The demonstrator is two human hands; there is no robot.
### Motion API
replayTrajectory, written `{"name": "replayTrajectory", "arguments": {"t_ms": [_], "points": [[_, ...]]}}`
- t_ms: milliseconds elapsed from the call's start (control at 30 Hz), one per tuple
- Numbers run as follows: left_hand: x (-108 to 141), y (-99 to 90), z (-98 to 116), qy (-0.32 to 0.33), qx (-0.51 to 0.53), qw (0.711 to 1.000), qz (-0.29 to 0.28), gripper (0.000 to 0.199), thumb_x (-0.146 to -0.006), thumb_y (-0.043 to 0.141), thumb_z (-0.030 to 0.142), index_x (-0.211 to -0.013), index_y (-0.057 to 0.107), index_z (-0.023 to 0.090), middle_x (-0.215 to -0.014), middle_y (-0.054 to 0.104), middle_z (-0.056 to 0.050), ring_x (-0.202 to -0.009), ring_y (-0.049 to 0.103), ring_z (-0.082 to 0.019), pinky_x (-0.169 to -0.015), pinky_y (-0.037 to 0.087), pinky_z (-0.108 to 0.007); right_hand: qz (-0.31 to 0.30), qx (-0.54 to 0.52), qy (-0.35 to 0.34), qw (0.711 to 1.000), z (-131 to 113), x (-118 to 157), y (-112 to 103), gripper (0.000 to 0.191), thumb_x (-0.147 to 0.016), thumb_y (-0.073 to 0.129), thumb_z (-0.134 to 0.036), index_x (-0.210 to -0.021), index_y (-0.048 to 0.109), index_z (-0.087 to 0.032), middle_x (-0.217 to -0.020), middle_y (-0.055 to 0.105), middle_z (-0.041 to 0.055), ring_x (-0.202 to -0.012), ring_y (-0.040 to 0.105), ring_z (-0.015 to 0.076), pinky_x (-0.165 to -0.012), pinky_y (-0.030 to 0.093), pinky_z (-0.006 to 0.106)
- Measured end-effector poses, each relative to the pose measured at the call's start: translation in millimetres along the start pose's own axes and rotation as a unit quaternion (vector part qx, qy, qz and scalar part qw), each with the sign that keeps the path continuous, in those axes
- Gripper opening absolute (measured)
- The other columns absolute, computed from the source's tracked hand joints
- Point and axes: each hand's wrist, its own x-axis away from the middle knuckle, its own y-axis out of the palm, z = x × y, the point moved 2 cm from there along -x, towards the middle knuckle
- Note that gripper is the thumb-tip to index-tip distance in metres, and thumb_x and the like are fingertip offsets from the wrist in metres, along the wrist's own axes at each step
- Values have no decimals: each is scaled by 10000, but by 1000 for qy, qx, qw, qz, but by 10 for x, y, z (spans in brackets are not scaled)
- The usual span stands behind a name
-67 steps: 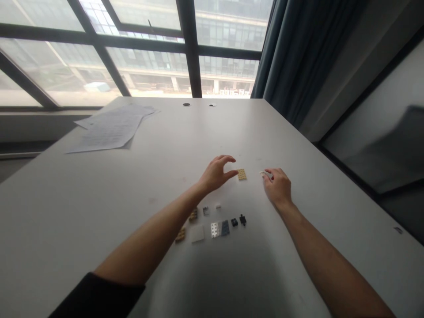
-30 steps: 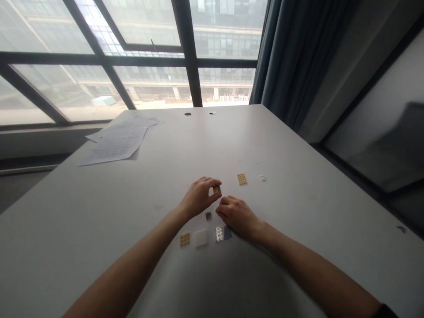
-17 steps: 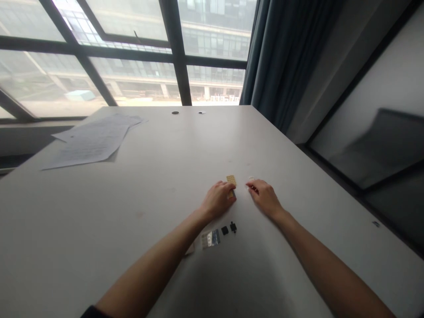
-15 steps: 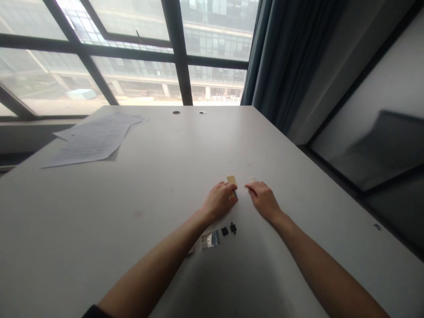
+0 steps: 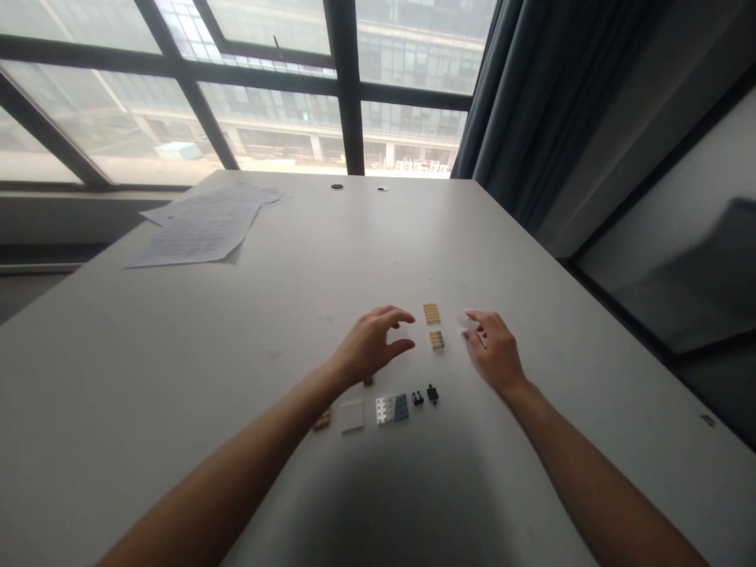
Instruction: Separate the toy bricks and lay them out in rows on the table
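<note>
My left hand [image 5: 371, 342] hovers with thumb and fingers apart and nothing between them. Just right of its fingertips lie a tan studded plate [image 5: 431, 313] and, nearer me, a smaller tan and grey studded piece [image 5: 436, 340]. My right hand [image 5: 497, 350] is over the table on the other side of these, its thumb and index finger parted. Small whitish bits [image 5: 465, 332] show at its fingertips, partly hidden; I cannot make out their shape.
Closer to me lie a shiny grey studded plate [image 5: 390, 409], a white square tile [image 5: 352, 416], two small black pieces [image 5: 433, 393], a brown piece [image 5: 368, 381] and a tan piece [image 5: 322, 420] partly behind my left forearm. Paper sheets [image 5: 201, 232] rest at the table's far left.
My left hand has let go of the tan pieces and drawn back to the left, opening. The fingers of my right hand have spread. The view has shifted, uncovering pieces near my left forearm.
</note>
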Motion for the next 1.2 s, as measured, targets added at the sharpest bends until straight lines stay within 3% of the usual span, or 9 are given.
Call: {"name": "replayTrajectory", "arguments": {"t_ms": [133, 267, 433, 600, 733, 967, 1067, 1200], "points": [[451, -379, -202, -43, -24, 998, -47, 250, -806, 625, 371, -1003, 662, 221, -954, 673, -44, -819, 618, -181, -763, 508, -318, 11, -20, -8, 1000, -78, 2, -3, 238, -862, 481, -185, -1058, 616, -197, -1032, 626, 91, -941, 590, 230, -769, 523, 375], [700, -311, -294, -75, -75, 990, -87, 248, -776, 645, 346, -986, 684, 220, -987, 666, -54, -845, 619, -203, -800, 496, -334, -7, -29, -45, 999, -212, 11, 15, 189, -883, 486, -212, -996, 637, -205, -984, 631, 78, -950, 592, 226, -817, 511, 382], [660, -91, -278, -52, -123, 987, -92, 203, -747, 643, 291, -931, 708, 233, -949, 658, -53, -877, 607, -221, -827, 479, -335, -3, -22, -44, 999, -265, 52, -111, 168, -883, 504, -219, -975, 644, -200, -950, 634, 70, -870, 602, 210, -788, 519, 370], [607, -44, -261, -34, -121, 988, -92, 147, -778, 607, 242, -874, 719, 235, -887, 659, -50, -834, 607, -199, -800, 474, -310, -23, -33, -49, 998, -351, 119, -219, 157, -883, 513, -214, -976, 641, -211, -946, 639, 65, -866, 603, 206, -781, 520, 357], [531, 27, -204, -22, -114, 989, -90, 133, -795, 611, 240, -868, 721, 226, -908, 667, -60, -847, 608, -209, -806, 473, -319, -54, -44, -85, 994, -464, 137, -202, 153, -874, 522, -173, -960, 644, -205, -946, 639, 68, -938, 594, 216, -853, 494, 372], [266, 314, -10, 24, -130, 987, -96, 131, -802, 622, 228, -889, 711, 188, -889, 664, -85, -877, 607, -234, -824, 477, -338, -141, -57, -77, 985, -598, 123, -74, 181, -852, 564, -151, -1003, 646, -208, -959, 648, 61, -935, 592, 218, -869, 491, 380], [272, 242, 25, 4, -113, 991, -70, 241, -808, 632, 269, -1027, 674, 178, -919, 666, -84, -873, 617, -229, -822, 485, -340, -187, -68, -95, 975, -703, 87, 27, 238, -824, 601, -127, -1042, 648, -208, -988, 655, 61, -949, 599, 213, -871, 496, 365], [471, -118, -17, -60, -61, 996, 9, 280, -836, 607, 372, -1041, 653, 188, -926, 668, -57, -787, 628, -180, -759, 507, -304, -259, -74, -107, 957, -813, 7, 163, 269, -783, 659, -111, -1037, 669, -199, -995, 663, 57, -915, 623, 191, -856, 499, 320]]}}
